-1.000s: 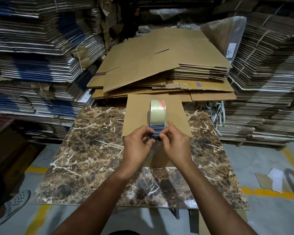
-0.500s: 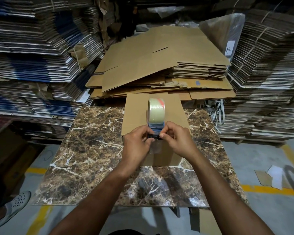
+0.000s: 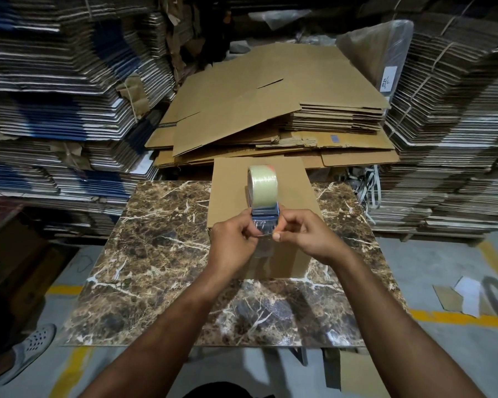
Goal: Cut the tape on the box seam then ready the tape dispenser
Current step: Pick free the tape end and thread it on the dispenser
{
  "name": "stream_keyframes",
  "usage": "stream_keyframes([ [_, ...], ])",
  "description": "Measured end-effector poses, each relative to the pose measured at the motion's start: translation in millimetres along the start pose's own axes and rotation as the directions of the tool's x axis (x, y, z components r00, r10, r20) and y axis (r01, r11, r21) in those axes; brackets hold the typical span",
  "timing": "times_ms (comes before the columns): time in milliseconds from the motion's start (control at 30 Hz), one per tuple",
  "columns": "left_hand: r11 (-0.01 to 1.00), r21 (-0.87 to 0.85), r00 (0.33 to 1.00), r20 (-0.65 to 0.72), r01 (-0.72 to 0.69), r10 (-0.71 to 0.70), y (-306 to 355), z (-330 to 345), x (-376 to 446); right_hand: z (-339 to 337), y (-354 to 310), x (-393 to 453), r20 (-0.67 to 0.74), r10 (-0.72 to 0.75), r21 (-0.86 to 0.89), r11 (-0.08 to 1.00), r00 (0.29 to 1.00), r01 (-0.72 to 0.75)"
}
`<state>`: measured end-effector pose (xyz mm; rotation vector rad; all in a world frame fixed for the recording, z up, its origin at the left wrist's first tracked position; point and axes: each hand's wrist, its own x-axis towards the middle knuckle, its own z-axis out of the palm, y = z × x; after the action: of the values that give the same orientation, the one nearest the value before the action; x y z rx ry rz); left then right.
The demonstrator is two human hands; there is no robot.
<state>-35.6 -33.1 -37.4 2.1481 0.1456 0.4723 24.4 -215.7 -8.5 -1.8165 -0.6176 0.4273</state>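
Tape dispenser (image 3: pixel 263 202) upright above box (image 3: pixel 288 196), roll at far end; left hand (image 3: pixel 233 242) and right hand (image 3: pixel 308 237) fingers pinch its near end from either side.

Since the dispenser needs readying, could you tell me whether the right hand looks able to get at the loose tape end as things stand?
Probably yes. The right hand is already at the front of the tape dispenser, its fingers pinching at the tape end, while the left hand grips the other side. Nothing lies between them.
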Motion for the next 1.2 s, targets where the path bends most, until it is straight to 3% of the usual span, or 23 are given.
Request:
stream_keyframes([
  [267,0.995,-0.103,0.997,0.075,-0.008,0.016,-0.5,-3.2,0.1,-6.9,8.5,-0.5,0.11,-0.039,0.184,0.983,0.993,0.018],
  [433,0.99,-0.143,0.993,0.12,-0.001,0.018,0.2,-13.0,-10.9,-0.1,19.5,-9.5,-0.086,-0.025,0.09,0.995,0.996,0.032],
  [600,0.988,-0.131,0.996,0.035,-0.076,0.081,4.1,-17.9,-18.7,15.1,20.8,-22.9,-0.384,-0.166,-0.169,0.98,0.908,0.108],
  [700,0.98,-0.165,0.994,-0.038,-0.109,0.104,7.2,-11.6,-21.6,18.5,20.4,-25.6,-0.418,-0.275,-0.28,0.946,0.866,0.165],
  [933,0.977,-0.14,0.972,-0.198,-0.158,0.128,5.4,-0.4,-30.2,23.9,19.3,-27.9,-0.493,-0.329,-0.302,0.933,0.805,0.196],
  [1067,0.981,-0.148,0.968,-0.234,-0.127,0.089,6.9,2.6,-31.8,28.7,18.0,-30.1,-0.512,-0.252,-0.21,0.964,0.821,0.165],
  [1200,0.954,-0.292,0.98,-0.2,-0.061,0.002,14.4,0.8,-33.9,28.7,19.8,-29.0,-0.511,-0.281,-0.248,0.953,0.813,0.173],
])
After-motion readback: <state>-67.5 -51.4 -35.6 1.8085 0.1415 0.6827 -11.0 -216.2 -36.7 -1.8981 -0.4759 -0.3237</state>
